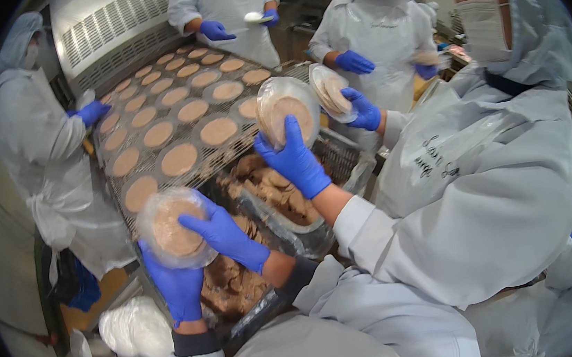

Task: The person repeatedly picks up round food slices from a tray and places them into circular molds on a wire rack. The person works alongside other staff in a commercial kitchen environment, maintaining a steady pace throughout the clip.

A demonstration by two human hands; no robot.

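Both my hands wear blue gloves. A small stack of round pink-brown meat patties on clear film discs is between them, at the near end of a wire mesh conveyor. My left hand supports the stack from below and behind; its fingers are mostly hidden. Across the stack's front right edge, my right hand grips with the thumb on the top patty. Rows of flat patties on film discs, such as one patty, lie on the conveyor just beyond.
Crates of ground meat stand below the conveyor's end. Close on my right, a co-worker holds up two patty stacks, one stack near my right hand. More gloved people stand around the conveyor. A white plastic bag lies at lower left.
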